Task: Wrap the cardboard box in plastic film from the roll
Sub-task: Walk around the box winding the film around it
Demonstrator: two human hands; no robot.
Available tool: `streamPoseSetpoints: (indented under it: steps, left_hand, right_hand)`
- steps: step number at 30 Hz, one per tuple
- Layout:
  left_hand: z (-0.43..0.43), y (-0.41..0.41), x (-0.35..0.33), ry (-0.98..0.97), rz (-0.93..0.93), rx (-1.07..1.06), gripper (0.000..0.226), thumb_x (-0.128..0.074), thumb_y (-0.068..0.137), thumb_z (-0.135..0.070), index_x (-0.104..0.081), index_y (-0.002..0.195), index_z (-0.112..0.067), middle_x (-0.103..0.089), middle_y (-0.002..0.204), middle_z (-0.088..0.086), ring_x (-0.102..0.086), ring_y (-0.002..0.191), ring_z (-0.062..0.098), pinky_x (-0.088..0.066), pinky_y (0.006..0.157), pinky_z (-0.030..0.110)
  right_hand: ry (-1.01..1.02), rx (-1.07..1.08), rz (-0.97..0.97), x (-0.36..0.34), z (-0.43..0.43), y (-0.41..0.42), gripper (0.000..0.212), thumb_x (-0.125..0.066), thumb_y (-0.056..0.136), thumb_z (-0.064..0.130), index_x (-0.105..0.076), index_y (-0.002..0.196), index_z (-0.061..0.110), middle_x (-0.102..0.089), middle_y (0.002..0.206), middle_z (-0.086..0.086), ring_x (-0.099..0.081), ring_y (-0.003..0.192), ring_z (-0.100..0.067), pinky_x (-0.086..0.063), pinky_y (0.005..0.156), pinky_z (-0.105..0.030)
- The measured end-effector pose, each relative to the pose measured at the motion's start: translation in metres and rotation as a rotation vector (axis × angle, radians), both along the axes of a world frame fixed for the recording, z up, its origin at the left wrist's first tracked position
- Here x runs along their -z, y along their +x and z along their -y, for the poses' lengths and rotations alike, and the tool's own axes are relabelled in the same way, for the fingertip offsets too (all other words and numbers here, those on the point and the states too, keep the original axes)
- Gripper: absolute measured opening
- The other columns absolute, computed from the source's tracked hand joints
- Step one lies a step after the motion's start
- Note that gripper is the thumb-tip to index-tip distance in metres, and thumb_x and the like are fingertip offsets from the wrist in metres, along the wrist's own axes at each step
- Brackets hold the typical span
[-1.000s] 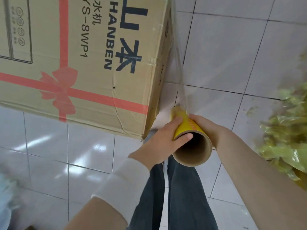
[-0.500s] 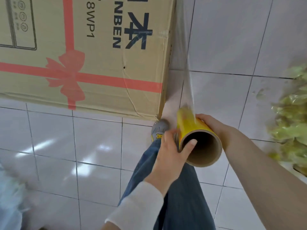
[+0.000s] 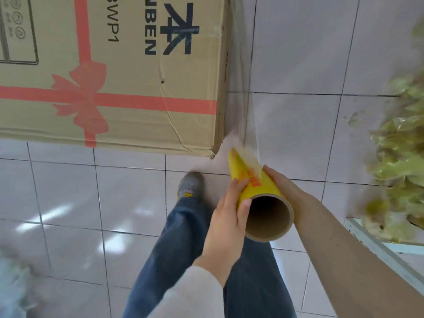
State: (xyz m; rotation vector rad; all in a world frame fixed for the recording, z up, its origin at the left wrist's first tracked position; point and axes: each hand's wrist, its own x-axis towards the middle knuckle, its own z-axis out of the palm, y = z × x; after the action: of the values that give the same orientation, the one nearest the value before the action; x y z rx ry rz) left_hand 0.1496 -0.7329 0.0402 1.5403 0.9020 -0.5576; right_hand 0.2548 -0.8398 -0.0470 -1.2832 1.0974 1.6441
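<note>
I have the roll [image 3: 254, 182] held low between both hands, just beside the near right corner of the cardboard box [image 3: 137, 88], which stands on the tiled floor [image 3: 68, 191]. The left hand [image 3: 227, 221] grips the roll's near end, fingers [image 3: 236, 184] curled on the yellow skin and thumb at the core's rim. The right hand [image 3: 282, 182] cups the far side, though its fingers are hidden behind the tube. A clear sheet of film [image 3: 243, 99] runs taut from the roll up along the box's right face. I judge the film thin, stretchy and clingy, likely to tear on that crushed corner. The roll looks light with a stiff core, best held loosely by the ends so it can spin. The box seems stiff enough to pull against.
</note>
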Motion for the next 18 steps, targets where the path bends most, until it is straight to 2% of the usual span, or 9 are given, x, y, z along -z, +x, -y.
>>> streamPoseSetpoints:
  steps: [2, 4, 6, 7, 9, 10, 12, 15, 18]
  left_hand:
    - [0.004, -0.012, -0.002, 0.029, -0.021, -0.013, 0.038, -0.026, 0.072, -0.081, -0.032, 0.11, -0.074, -0.049, 0.131, -0.01, -0.051, 0.116, 0.009, -0.046, 0.1, 0.035]
    - [-0.004, -0.02, -0.001, 0.061, -0.066, 0.053, 0.034, -0.024, 0.072, -0.076, -0.033, 0.104, -0.07, -0.055, 0.118, -0.011, -0.054, 0.106, 0.008, -0.05, 0.093, 0.034]
    - [-0.021, -0.023, 0.003, 0.096, -0.102, 0.205, 0.027, -0.029, 0.072, -0.075, -0.033, 0.095, -0.061, -0.055, 0.109, -0.012, -0.056, 0.099, 0.01, -0.053, 0.086, 0.034]
    - [-0.032, -0.021, 0.005, 0.112, -0.1, 0.305, 0.025, -0.036, 0.076, -0.073, -0.03, 0.095, -0.057, -0.051, 0.109, -0.014, -0.055, 0.098, 0.007, -0.053, 0.084, 0.028]
    - [-0.053, -0.014, 0.007, 0.101, -0.054, 0.441, 0.031, -0.046, 0.084, -0.061, -0.028, 0.106, -0.051, -0.043, 0.112, -0.017, -0.049, 0.097, 0.0, -0.045, 0.077, 0.013]
    - [-0.061, -0.009, 0.008, 0.057, -0.045, 0.497, 0.038, -0.047, 0.086, -0.057, -0.029, 0.117, -0.045, -0.043, 0.115, -0.017, -0.047, 0.095, -0.003, -0.041, 0.075, 0.01]
    - [-0.076, -0.002, 0.011, -0.015, -0.038, 0.644, 0.055, -0.044, 0.089, -0.054, -0.026, 0.138, -0.037, -0.046, 0.13, -0.011, -0.048, 0.107, 0.001, -0.04, 0.086, 0.015]
    - [-0.087, -0.002, 0.013, 0.051, 0.007, 0.846, 0.059, -0.037, 0.093, -0.052, -0.023, 0.146, -0.03, -0.031, 0.151, -0.006, -0.032, 0.136, 0.013, -0.029, 0.112, 0.031]
    - [-0.089, -0.02, 0.012, 0.098, 0.015, 0.853, 0.061, -0.029, 0.091, -0.055, -0.02, 0.147, -0.032, -0.021, 0.155, -0.009, -0.023, 0.141, 0.012, -0.022, 0.114, 0.029]
  right_hand:
    - [0.027, 0.06, -0.004, -0.002, -0.004, -0.011, 0.051, -0.047, 0.092, 0.051, -0.06, 0.118, 0.01, -0.069, 0.078, -0.016, -0.066, 0.065, -0.027, -0.05, 0.065, -0.035]
    - [0.016, 0.011, 0.02, 0.001, -0.01, -0.021, 0.053, -0.049, 0.092, 0.048, -0.055, 0.128, 0.01, -0.067, 0.093, -0.017, -0.063, 0.075, -0.028, -0.049, 0.066, -0.035]
    - [-0.008, -0.057, 0.065, 0.001, -0.018, -0.027, 0.051, -0.05, 0.093, 0.046, -0.05, 0.13, 0.011, -0.063, 0.106, -0.018, -0.062, 0.075, -0.026, -0.047, 0.06, -0.03]
    - [-0.038, -0.098, 0.092, 0.0, -0.023, -0.03, 0.05, -0.051, 0.092, 0.046, -0.049, 0.129, 0.012, -0.061, 0.108, -0.018, -0.062, 0.073, -0.024, -0.046, 0.055, -0.028]
    - [-0.046, -0.103, 0.095, 0.003, -0.032, -0.037, 0.052, -0.051, 0.092, 0.047, -0.049, 0.13, 0.012, -0.063, 0.102, -0.017, -0.063, 0.07, -0.023, -0.046, 0.051, -0.026]
    - [-0.022, -0.08, 0.079, 0.002, -0.037, -0.04, 0.049, -0.046, 0.094, 0.047, -0.052, 0.127, 0.011, -0.064, 0.094, -0.016, -0.062, 0.069, -0.023, -0.046, 0.052, -0.026]
    - [0.018, -0.026, 0.055, 0.002, -0.044, -0.045, 0.046, -0.036, 0.099, 0.047, -0.054, 0.12, 0.01, -0.062, 0.086, -0.016, -0.06, 0.07, -0.024, -0.045, 0.057, -0.03]
    - [0.039, 0.056, 0.055, 0.003, -0.05, -0.055, 0.045, -0.03, 0.101, 0.043, -0.055, 0.112, 0.008, -0.062, 0.085, -0.017, -0.059, 0.071, -0.026, -0.045, 0.06, -0.033]
    - [0.066, 0.16, 0.041, 0.006, -0.053, -0.071, 0.044, -0.037, 0.098, 0.042, -0.061, 0.103, 0.006, -0.067, 0.077, -0.018, -0.063, 0.065, -0.028, -0.048, 0.064, -0.035]
